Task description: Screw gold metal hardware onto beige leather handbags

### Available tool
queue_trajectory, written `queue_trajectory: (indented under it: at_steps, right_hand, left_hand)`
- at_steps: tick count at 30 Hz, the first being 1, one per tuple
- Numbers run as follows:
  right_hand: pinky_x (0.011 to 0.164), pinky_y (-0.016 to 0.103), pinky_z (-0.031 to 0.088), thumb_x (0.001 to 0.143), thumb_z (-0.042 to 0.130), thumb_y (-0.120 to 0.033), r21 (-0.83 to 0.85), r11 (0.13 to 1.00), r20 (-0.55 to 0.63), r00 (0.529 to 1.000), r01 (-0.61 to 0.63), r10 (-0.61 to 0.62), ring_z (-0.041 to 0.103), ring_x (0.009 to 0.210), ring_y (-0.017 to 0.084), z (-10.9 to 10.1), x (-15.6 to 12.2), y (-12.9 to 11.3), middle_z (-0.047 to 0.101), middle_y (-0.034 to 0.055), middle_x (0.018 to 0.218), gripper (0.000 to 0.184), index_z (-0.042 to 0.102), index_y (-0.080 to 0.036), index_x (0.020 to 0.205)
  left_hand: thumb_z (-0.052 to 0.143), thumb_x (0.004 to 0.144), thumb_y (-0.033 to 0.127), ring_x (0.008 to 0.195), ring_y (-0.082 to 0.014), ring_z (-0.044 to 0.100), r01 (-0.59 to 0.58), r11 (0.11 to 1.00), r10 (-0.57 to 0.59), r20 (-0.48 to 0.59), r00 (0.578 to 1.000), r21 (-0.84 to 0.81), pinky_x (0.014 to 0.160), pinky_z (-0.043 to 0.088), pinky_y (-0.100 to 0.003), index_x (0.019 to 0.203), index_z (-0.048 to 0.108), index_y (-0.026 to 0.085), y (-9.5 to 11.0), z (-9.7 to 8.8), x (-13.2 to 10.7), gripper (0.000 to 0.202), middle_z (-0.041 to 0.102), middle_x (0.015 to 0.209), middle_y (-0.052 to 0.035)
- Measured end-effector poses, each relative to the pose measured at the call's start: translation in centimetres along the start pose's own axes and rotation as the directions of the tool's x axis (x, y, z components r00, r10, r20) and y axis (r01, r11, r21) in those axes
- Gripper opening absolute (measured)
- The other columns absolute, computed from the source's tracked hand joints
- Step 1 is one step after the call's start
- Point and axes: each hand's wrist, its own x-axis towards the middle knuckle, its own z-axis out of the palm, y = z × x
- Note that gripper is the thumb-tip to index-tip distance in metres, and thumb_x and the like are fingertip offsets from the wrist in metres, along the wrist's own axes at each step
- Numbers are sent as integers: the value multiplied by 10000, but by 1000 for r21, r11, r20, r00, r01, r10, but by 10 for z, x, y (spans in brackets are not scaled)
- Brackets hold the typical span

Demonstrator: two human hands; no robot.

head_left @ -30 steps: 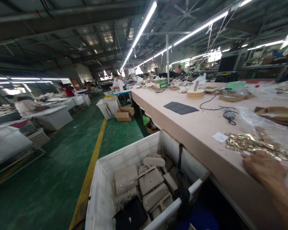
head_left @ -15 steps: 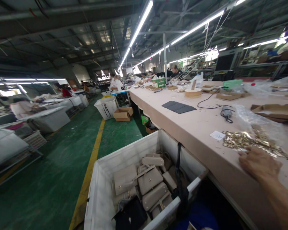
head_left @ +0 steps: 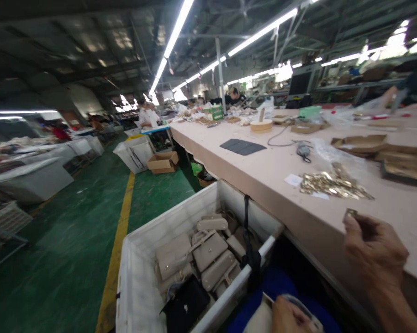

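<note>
My right hand (head_left: 375,252) is raised just off the near edge of the long beige table (head_left: 264,171), fingers pinched on a small gold metal clasp (head_left: 350,214). A heap of the same gold metal fittings (head_left: 333,185) lies on the table beyond it, next to a clear plastic bag (head_left: 336,155). My left hand (head_left: 291,317) shows at the bottom edge, closed on a pale beige bag (head_left: 260,319) over my blue lap. A white bin (head_left: 139,282) to the left holds several beige handbags (head_left: 208,252) and a black one (head_left: 187,305).
On the table lie a black leather piece (head_left: 242,146), a black cable (head_left: 298,148), a round wooden disc (head_left: 261,126) and cardboard trays (head_left: 361,143). A green floor aisle with a yellow line (head_left: 118,240) runs left. Other people work at far tables.
My right hand lifted off the gold heap and drew back toward me, now pinching one gold piece. My left hand with the pale bag came into view. The camera swung right.
</note>
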Motion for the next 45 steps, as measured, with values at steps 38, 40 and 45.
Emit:
queue_trajectory:
  at_steps: [38,40,45]
  right_hand:
    - [593,310,564,787,830,-538,139,697,691,573,-704,441,650,587,197,-93,-182,63,698,52,667,411,771,-152,912]
    - [598,319,576,768,838,-553,122,678,704,545,-725,456,658,588,205,-91,-185,66,705,60,669,434,772,-148,909]
    - [591,318,563,776,818,-566,82,751,696,577,-655,427,663,590,216,-91,-187,75,725,82,691,430,781,-151,881]
  left_hand:
    - [619,866,47,546,-124,691,-12,987,29,105,994,-162,543,602,-202,897,801,41,-49,25,25,184,718,686,-79]
    - [603,854,48,543,-126,691,-2,981,29,135,990,-194,547,603,-206,863,793,48,-52,25,26,190,703,669,-70]
    - [626,854,109,566,-150,712,20,978,19,183,983,-207,554,615,-227,856,782,57,-59,25,29,164,704,671,-80]
